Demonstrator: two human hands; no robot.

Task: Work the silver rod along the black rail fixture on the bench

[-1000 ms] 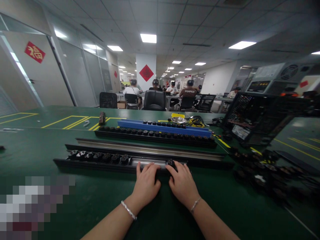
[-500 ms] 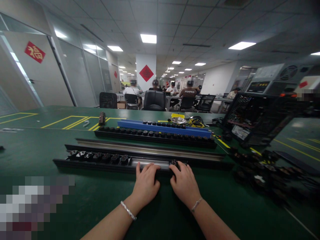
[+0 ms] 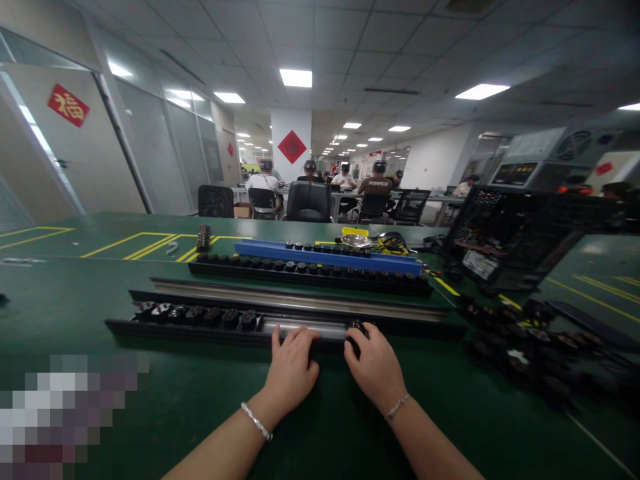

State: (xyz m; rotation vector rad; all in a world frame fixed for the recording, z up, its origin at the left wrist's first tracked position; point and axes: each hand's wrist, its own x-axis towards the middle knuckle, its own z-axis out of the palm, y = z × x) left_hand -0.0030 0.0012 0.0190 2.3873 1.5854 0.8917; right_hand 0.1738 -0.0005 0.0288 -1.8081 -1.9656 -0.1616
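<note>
A long black channel rail point(image 3: 295, 340) with a shiny metal floor lies across the table in front of me. Several black wheel-like parts point(image 3: 212, 316) sit in a row in its left half. My left hand point(image 3: 294, 360) grips the near wall around the middle, fingers over the edge and thumb on the front side. To its right, my right hand point(image 3: 376, 363) has its fingers closed around a black wheel-like part point(image 3: 357, 327) inside the channel; the fingers partly cover it. Bare metal shows between the hands.
Behind lie another black rail point(image 3: 300, 297), a filled black rail point(image 3: 310, 272) and a blue rail point(image 3: 325, 259). Loose black parts point(image 3: 540, 360) are heaped at the right, near an open computer case point(image 3: 500, 233). A metal dish point(image 3: 356, 241) stands farther back. People sit beyond the table.
My right hand has shifted slightly right along the rail together with the black wheel-like part. My left hand stays in place.
</note>
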